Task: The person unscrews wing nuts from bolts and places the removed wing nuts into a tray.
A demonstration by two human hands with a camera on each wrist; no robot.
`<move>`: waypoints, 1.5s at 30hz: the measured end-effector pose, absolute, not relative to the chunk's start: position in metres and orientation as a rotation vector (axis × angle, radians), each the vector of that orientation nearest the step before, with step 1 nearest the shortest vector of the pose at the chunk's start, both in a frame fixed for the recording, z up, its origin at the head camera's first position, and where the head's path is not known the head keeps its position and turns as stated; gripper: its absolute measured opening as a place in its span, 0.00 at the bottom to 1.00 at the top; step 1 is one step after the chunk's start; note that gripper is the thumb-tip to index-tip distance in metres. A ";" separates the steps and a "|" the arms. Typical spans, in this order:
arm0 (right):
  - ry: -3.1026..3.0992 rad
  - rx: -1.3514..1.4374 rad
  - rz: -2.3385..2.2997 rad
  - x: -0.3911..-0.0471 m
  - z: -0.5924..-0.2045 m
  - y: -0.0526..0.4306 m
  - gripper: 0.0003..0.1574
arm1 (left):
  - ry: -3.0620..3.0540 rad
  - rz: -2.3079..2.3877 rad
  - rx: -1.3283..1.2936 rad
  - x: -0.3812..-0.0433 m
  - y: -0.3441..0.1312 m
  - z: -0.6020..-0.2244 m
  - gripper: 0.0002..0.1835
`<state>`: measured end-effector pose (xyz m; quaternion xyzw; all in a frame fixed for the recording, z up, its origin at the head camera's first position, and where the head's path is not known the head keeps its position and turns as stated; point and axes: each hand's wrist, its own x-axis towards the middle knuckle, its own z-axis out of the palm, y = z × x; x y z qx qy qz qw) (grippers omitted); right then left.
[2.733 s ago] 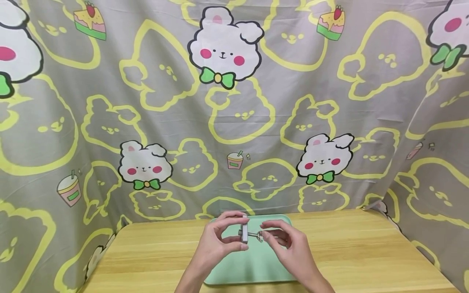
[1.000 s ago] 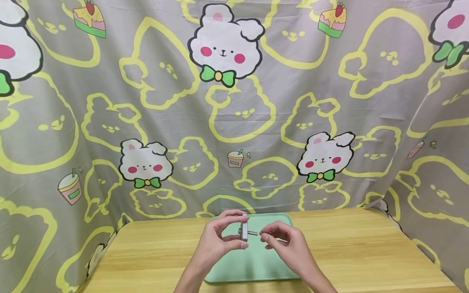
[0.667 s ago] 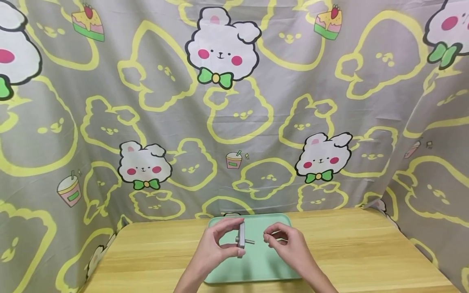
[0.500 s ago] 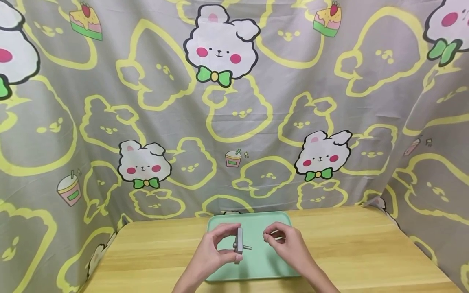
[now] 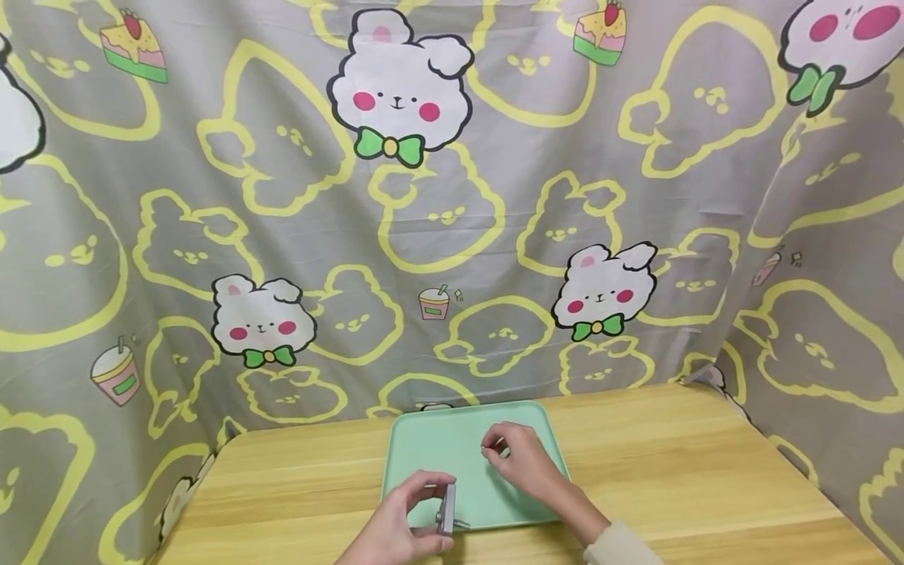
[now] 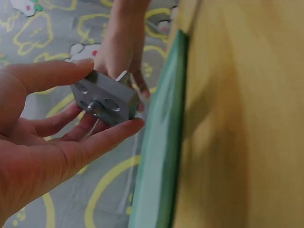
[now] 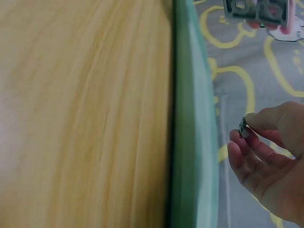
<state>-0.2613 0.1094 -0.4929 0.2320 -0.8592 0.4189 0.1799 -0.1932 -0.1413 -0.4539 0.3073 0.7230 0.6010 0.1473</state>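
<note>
My left hand [image 5: 399, 524] grips a grey rectangular metal block [image 5: 450, 502] between thumb and fingers, low over the tray's near edge. Round holes show in the block's face in the left wrist view, and a thin bolt [image 6: 123, 77] passes through it. The bolt's bare end points right in the head view. Farther back, over the tray's right half, my right hand [image 5: 524, 461] pinches a small dark metal nut [image 7: 242, 127] between thumb and index finger. That nut is apart from the bolt; its exact shape is too small to tell.
A pale green tray [image 5: 424, 439] with a raised rim lies on the wood-grain table [image 5: 297, 479]. Behind and at both sides hangs a grey patterned curtain [image 5: 480, 235], which meets the table's far edge.
The right hand has drawn the nut off the bolt's end, and the hands have moved apart. My left hand has come down and nearer with the block. The head view has shifted slightly.
</note>
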 end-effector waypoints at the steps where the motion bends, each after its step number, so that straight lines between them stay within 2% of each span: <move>1: -2.438 0.665 1.162 -0.264 -0.494 0.106 0.08 | 2.052 1.717 0.898 -0.192 -0.143 -0.456 0.31; 6: -2.480 0.691 1.058 -0.277 -0.498 0.090 0.11 | 1.990 1.677 0.950 -0.195 -0.151 -0.480 0.32; 10: -2.529 0.702 0.968 -0.285 -0.502 0.080 0.12 | 2.040 1.612 0.955 -0.216 -0.159 -0.537 0.32; 14: -2.543 0.710 0.869 -0.290 -0.504 0.073 0.14 | 2.151 1.516 1.096 -0.232 -0.162 -0.581 0.30; 21: -2.563 0.738 0.835 -0.289 -0.504 0.068 0.13 | 2.087 1.541 1.287 -0.216 -0.155 -0.561 0.24; 25: -2.577 0.752 0.846 -0.285 -0.504 0.067 0.11 | 2.082 1.522 1.339 -0.216 -0.156 -0.565 0.23; 32: -2.527 0.731 0.869 -0.275 -0.498 0.072 0.09 | 2.017 1.565 1.004 -0.223 -0.151 -0.586 0.29; 35: -2.519 0.720 0.887 -0.269 -0.493 0.079 0.08 | 1.980 1.584 0.948 -0.224 -0.143 -0.585 0.31; 40: -2.536 0.717 0.906 -0.258 -0.489 0.094 0.07 | 2.033 1.600 0.980 -0.207 -0.120 -0.543 0.32; 45: -2.572 0.694 0.907 -0.248 -0.488 0.108 0.05 | 1.827 1.776 0.806 -0.181 -0.099 -0.496 0.31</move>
